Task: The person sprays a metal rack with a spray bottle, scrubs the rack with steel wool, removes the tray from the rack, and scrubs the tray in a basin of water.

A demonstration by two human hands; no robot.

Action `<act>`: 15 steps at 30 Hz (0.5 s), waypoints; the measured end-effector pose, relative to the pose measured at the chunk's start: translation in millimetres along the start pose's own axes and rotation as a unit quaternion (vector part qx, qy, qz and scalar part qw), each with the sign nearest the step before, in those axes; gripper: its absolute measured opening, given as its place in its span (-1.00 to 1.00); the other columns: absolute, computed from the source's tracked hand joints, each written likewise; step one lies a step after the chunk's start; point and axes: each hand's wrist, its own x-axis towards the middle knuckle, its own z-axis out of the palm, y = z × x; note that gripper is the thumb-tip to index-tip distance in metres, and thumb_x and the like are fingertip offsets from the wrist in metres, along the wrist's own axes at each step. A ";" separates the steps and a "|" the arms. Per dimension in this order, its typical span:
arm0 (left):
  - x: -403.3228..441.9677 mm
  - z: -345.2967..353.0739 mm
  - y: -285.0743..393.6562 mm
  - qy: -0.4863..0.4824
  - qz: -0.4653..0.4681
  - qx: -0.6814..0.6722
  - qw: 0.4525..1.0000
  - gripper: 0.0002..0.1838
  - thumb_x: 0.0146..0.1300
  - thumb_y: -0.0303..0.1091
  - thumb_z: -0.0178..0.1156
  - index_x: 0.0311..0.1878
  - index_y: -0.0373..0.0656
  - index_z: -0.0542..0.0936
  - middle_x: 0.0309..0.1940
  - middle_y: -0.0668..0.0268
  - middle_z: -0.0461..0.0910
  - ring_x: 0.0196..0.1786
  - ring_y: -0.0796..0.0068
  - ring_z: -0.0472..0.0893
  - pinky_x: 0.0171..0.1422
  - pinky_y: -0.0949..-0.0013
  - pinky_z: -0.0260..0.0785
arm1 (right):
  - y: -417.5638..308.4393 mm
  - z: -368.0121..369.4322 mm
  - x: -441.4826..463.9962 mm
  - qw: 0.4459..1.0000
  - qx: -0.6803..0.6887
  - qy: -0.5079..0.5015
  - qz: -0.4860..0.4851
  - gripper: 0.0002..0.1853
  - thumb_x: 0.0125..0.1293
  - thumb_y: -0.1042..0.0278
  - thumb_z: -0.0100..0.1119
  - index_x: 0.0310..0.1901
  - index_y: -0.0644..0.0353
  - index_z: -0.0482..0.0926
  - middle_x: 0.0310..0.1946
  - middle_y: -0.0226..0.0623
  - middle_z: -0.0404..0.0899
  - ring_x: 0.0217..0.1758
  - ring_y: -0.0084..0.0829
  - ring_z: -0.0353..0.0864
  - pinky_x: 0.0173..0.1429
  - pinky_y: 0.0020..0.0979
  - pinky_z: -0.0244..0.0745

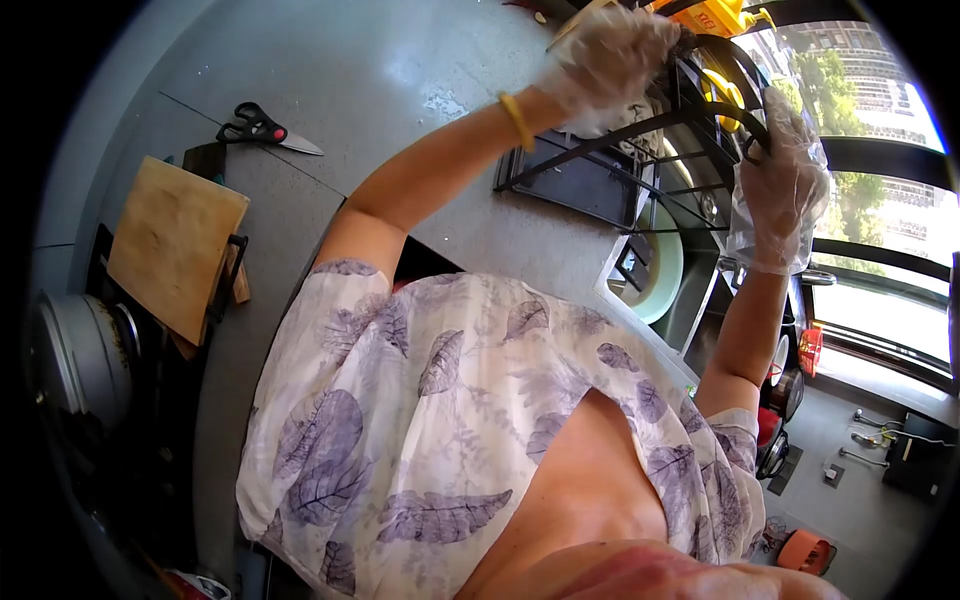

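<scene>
My left hand (622, 62), in a clear plastic glove and blurred by motion, is at the top beside a black metal rack (600, 143). Its fingers are closed on something dark at the rack's upper bars, too blurred to name. My right hand (785, 185), also gloved, grips the rack's curved bar from the right. The rack is tilted above a black tray (578, 180) on the grey counter (460, 190). Behind its bars show a yellow object (722, 98) and an orange-yellow bottle (712, 17).
Black-handled scissors (262, 132) and a wooden board (175, 245) in a stand are on the left counter, above a metal pot (85, 355). A pale green basin (662, 265) sits in the sink below the rack. Windows (880, 200) line the right.
</scene>
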 end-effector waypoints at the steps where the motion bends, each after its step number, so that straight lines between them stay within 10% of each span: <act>1: -6.4 7.1 -0.8 -0.039 -0.034 -0.117 0.992 -0.80 0.34 -0.28 -0.10 -0.38 -0.12 0.40 -0.68 0.33 0.41 -0.65 0.39 0.46 -0.56 0.48 0.40 | -3.2 -4.4 4.6 0.999 -0.038 -0.017 -0.001 -0.49 -0.04 0.54 0.17 0.03 -0.10 0.52 -0.16 -0.26 0.59 -0.27 -0.31 0.64 -0.19 -0.38 0.53; 5: -48.3 1.0 -3.7 -0.053 -0.009 -0.008 0.999 -0.73 0.38 -0.19 -0.18 -0.35 -0.10 0.41 -0.74 0.31 0.35 -0.68 0.46 0.42 -0.70 0.43 0.30 | -4.6 -2.7 5.2 0.999 -0.053 -0.007 0.003 -0.50 -0.07 0.53 0.19 0.00 -0.09 0.55 -0.20 -0.26 0.60 -0.31 -0.29 0.64 -0.23 -0.37 0.54; 8: -84.3 -23.7 -3.7 -0.399 -0.181 0.073 0.896 -0.63 0.31 -0.04 -0.06 -0.18 -0.19 0.48 -0.51 0.13 0.56 -0.43 0.43 0.59 -0.39 0.52 0.41 | -2.8 -2.4 4.5 1.000 -0.025 0.009 -0.003 -0.50 -0.07 0.54 0.19 -0.01 -0.09 0.55 -0.21 -0.27 0.61 -0.33 -0.30 0.63 -0.26 -0.38 0.54; 12: -141.6 -29.2 -26.2 -0.364 -0.178 0.017 0.914 -0.66 0.30 -0.08 -0.05 -0.04 -0.13 0.46 -0.43 0.13 0.57 -0.38 0.39 0.57 -0.37 0.53 0.40 | 6.1 1.0 0.2 0.999 -0.022 -0.016 -0.026 -0.58 -0.08 0.40 0.16 -0.07 0.10 0.54 -0.47 -0.18 0.58 -0.59 -0.23 0.53 -0.36 -0.26 0.46; 15: -201.8 -8.5 -56.4 -0.354 -0.237 -0.118 0.897 -0.61 0.30 -0.07 -0.05 0.09 -0.06 0.43 -0.33 0.22 0.59 -0.30 0.39 0.57 -0.31 0.53 0.41 | 18.6 15.1 -8.0 1.000 -0.002 0.011 -0.027 -0.65 -0.07 0.42 0.25 -0.15 0.07 0.54 -0.44 -0.29 0.52 -0.38 -0.33 0.48 -0.24 -0.35 0.39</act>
